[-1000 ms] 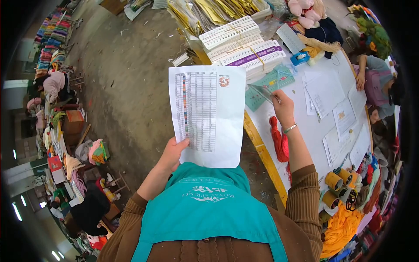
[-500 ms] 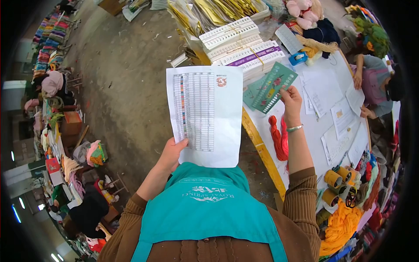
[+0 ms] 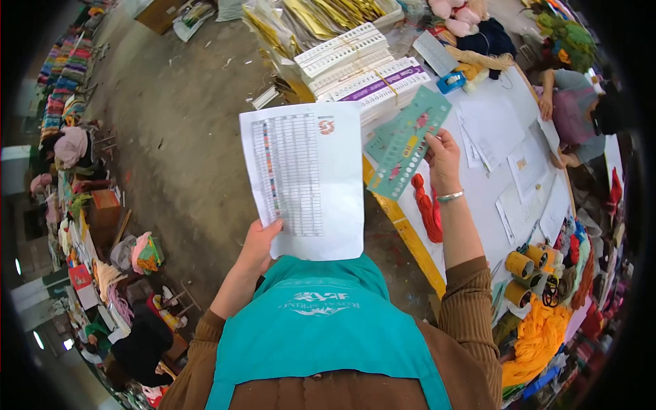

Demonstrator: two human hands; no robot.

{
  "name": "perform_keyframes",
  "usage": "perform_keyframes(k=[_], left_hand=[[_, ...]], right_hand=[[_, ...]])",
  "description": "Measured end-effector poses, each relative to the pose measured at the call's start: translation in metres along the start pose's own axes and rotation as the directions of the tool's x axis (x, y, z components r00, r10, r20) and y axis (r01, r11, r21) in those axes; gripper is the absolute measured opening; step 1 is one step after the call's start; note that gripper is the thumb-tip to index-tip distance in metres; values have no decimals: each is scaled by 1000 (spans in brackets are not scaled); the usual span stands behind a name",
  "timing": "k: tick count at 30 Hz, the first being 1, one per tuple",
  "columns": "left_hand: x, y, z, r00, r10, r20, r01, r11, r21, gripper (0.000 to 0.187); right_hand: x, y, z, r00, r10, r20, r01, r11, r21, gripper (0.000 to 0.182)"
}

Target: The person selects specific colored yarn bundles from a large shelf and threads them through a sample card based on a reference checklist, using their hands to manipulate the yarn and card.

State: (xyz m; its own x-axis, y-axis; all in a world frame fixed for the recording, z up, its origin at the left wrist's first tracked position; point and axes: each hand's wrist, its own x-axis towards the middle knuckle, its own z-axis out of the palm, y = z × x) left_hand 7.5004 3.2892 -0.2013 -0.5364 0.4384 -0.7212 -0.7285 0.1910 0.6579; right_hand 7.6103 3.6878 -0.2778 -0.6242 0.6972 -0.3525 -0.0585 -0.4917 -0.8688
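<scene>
My left hand [image 3: 261, 244] grips the lower left edge of a white printed sheet [image 3: 339, 184], thumb on top. The sheet bears a table with a narrow coloured column and a small picture at its upper right. In my right hand [image 3: 445, 160] is a green card [image 3: 408, 152] with a row of punched holes and a printed flower design, pinched at its right edge. Another green card [image 3: 383, 138] lies partly behind it on the table. Below the held card is a red thread skein [image 3: 428, 213], partly covered by my right forearm.
Bundled white hole-punched cards [image 3: 348, 58] are stacked at the table's [image 3: 482, 205] far left corner. A blue tape dispenser [image 3: 451, 82], papers [image 3: 529, 195], thread cones [image 3: 519, 264] and orange yarn [image 3: 540, 342] lie around. Across the table, a person [image 3: 570, 109] handles paper.
The green card in my right hand has come down and left, and now reaches over the table's yellow edge. The whole view has shifted slightly; my left hand keeps its hold on the sheet.
</scene>
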Motion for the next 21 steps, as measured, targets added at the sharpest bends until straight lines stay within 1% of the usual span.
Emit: perform_keyframes(k=[2, 4, 6, 10, 21], left_hand=[[4, -6, -6, 999, 18, -38, -17, 1000, 8, 38], [5, -6, -6, 1000, 16, -27, -16, 1000, 9, 39], [6, -9, -6, 996, 68, -52, -68, 998, -6, 35], [9, -11, -7, 997, 61, -39, -62, 998, -22, 36], [17, -18, -10, 996, 83, -44, -84, 996, -19, 38]], right_hand=[[2, 5, -1, 1000, -8, 25, 8, 1000, -1, 12], [-5, 0, 9, 1000, -4, 25, 4, 1000, 13, 13], [-5, -1, 12, 999, 5, 33, -6, 1000, 9, 16], [-5, 1, 15, 998, 7, 65, -7, 1000, 1, 19], [-2, 14, 18, 997, 19, 74, -22, 999, 29, 17]])
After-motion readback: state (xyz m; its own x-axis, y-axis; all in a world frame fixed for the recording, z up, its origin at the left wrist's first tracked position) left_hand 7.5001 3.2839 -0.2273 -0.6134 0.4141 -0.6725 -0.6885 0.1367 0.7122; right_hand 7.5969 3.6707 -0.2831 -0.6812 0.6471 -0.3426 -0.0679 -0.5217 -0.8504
